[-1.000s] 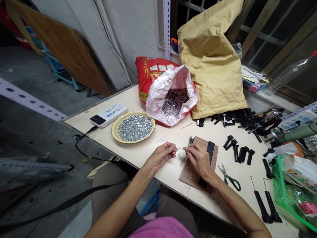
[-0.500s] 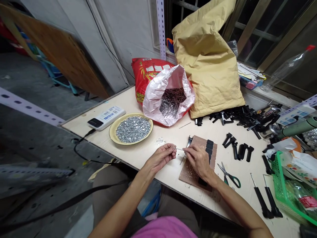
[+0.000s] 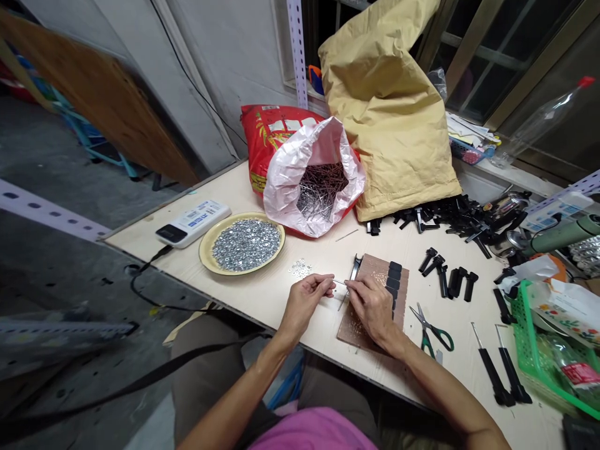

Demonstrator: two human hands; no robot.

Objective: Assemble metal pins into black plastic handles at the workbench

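Observation:
A thin metal rod [image 3: 340,282] spans the short gap between my two hands. My left hand [image 3: 305,305] pinches at its left end between thumb and fingertips, perhaps with a tiny piece there too small to make out. My right hand [image 3: 375,312] pinches the rod's other end, above a brown board [image 3: 359,331]. Black plastic pieces [image 3: 394,284] lie in a row on the board, partly hidden by my right hand. At the board's upper left lies a black part with a metal shaft [image 3: 355,267]. Small washers [image 3: 300,268] are scattered beyond my left hand.
A yellow plate [image 3: 204,253] holds many washers, beside a white device [image 3: 192,223]. Behind are a red bag [image 3: 257,140] of metal rods and a tan sack [image 3: 403,144]. To the right lie scissors [image 3: 429,328], black handles [image 3: 490,375] and a green basket [image 3: 522,319].
The view has shifted slightly. My left hand has turned a little, its fingers closer together at the rod's end. My right hand keeps its pinch on the rod.

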